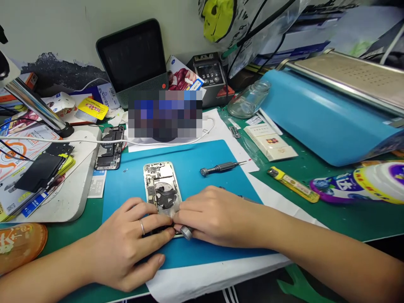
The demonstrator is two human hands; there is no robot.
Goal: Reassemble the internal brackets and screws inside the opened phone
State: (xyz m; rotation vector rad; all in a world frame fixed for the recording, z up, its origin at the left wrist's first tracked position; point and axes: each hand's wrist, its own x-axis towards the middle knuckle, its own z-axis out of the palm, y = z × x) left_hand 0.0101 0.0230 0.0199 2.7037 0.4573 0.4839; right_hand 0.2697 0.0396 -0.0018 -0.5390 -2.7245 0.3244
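An opened phone (161,185) with its insides bare lies on a blue work mat (202,155). My left hand (132,244), with a ring on one finger, rests on the mat and holds the phone's near end with curled fingers. My right hand (214,216) meets it from the right, fingers pinched on a small metal-tipped tool (186,232) at the phone's lower edge. The phone's lower part is hidden under both hands.
A dark screwdriver (221,168) lies on the mat's right side. Another stripped phone (110,148) sits at the mat's far left corner. A glass jar (249,99), a cigarette pack (271,143), a yellow lighter (293,185) and a large blue machine (328,113) fill the right.
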